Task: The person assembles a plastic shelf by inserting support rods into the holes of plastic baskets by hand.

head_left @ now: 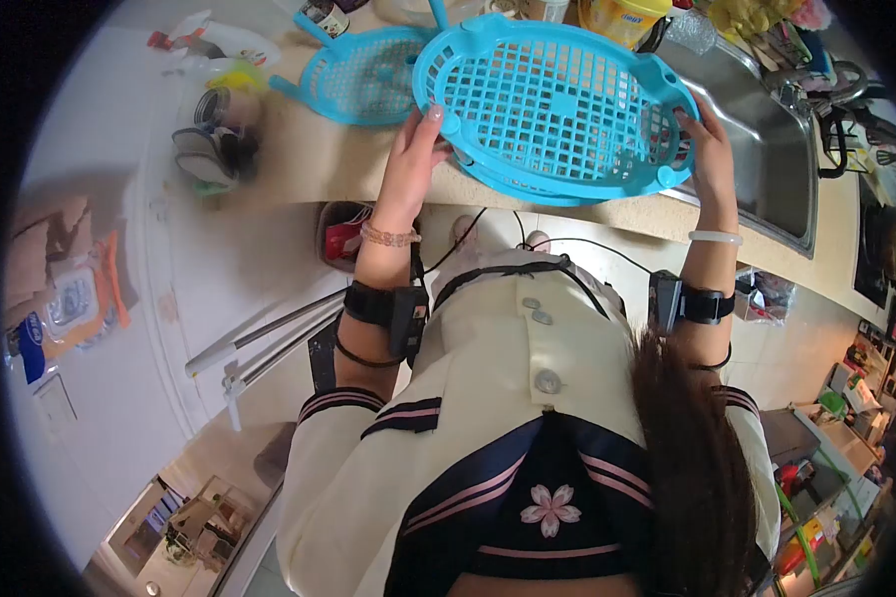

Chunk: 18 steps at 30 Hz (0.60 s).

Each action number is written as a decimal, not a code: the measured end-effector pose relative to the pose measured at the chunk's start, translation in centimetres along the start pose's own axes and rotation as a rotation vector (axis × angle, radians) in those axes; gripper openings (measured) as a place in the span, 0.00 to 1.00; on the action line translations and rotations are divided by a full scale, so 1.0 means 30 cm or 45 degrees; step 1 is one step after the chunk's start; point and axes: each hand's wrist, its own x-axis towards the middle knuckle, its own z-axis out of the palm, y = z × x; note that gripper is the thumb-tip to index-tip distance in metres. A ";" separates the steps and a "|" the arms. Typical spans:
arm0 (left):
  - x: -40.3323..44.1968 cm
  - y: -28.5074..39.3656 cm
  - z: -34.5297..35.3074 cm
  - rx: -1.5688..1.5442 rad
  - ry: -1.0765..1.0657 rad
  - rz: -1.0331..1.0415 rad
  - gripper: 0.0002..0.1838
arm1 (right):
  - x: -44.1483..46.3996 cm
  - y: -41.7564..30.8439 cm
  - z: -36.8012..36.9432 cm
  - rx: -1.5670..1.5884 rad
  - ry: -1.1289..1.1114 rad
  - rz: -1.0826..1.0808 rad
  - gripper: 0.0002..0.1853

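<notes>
Between my two hands is a blue plastic oval shelf rack tier [563,103] with a square-grid bottom, tilted over the counter edge. My left hand [415,164] is closed on its left end, the thumb on the rim. At the other end, my right hand [709,149] grips the rim by the side opening, its fingers partly hidden behind it. Just below the grid a second blue rim shows; whether it is a separate piece I cannot tell. Behind and to the left, another blue grid tier [368,75] with upright pegs rests on the counter.
A metal sink [757,129] with a faucet [834,88] lies to the right. Along the back stand a yellow tub [622,20] and a dark jar [326,17]. Bottles and a glass jar [214,107] are at the left. A bin [340,237] stands below the counter.
</notes>
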 end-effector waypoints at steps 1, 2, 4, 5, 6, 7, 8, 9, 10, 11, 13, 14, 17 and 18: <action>0.000 0.001 0.000 -0.006 -0.005 -0.010 0.25 | -0.002 -0.012 0.005 -0.009 0.005 0.002 0.21; -0.001 0.003 0.004 -0.029 0.005 -0.017 0.25 | -0.011 -0.025 0.010 -0.065 0.043 0.011 0.21; -0.003 0.008 0.005 -0.046 -0.005 -0.028 0.24 | -0.008 -0.018 0.008 -0.110 0.058 -0.014 0.21; -0.004 0.009 0.005 -0.056 -0.011 -0.031 0.24 | -0.002 -0.014 0.005 -0.133 0.066 -0.030 0.22; -0.006 0.007 0.006 -0.060 -0.003 -0.025 0.24 | 0.003 -0.005 -0.002 -0.182 0.069 -0.054 0.21; -0.009 0.006 0.009 -0.064 0.007 -0.018 0.24 | 0.009 0.001 -0.006 -0.159 0.055 -0.063 0.21; -0.011 0.005 0.009 -0.067 0.017 -0.010 0.24 | 0.015 0.008 -0.008 -0.134 0.041 -0.073 0.21; -0.013 0.004 0.008 -0.056 0.013 -0.017 0.24 | 0.017 0.012 -0.009 -0.109 0.026 -0.081 0.21; -0.014 0.004 0.008 -0.045 0.008 -0.024 0.24 | 0.016 0.016 -0.012 -0.094 0.033 -0.068 0.20; -0.014 0.005 0.008 -0.033 0.003 -0.031 0.24 | 0.016 0.019 -0.014 -0.079 0.040 -0.056 0.20; -0.020 0.012 0.014 -0.021 0.007 -0.014 0.24 | 0.009 0.019 -0.013 -0.085 0.048 -0.054 0.20; -0.023 0.013 0.015 -0.015 0.009 -0.005 0.24 | 0.005 0.013 -0.015 -0.105 0.049 -0.065 0.20; -0.025 0.004 0.010 0.060 -0.024 0.022 0.24 | 0.003 0.014 -0.019 -0.081 0.034 -0.076 0.21; -0.030 0.004 0.012 0.057 -0.019 0.018 0.24 | 0.002 0.015 -0.020 -0.058 0.026 -0.076 0.21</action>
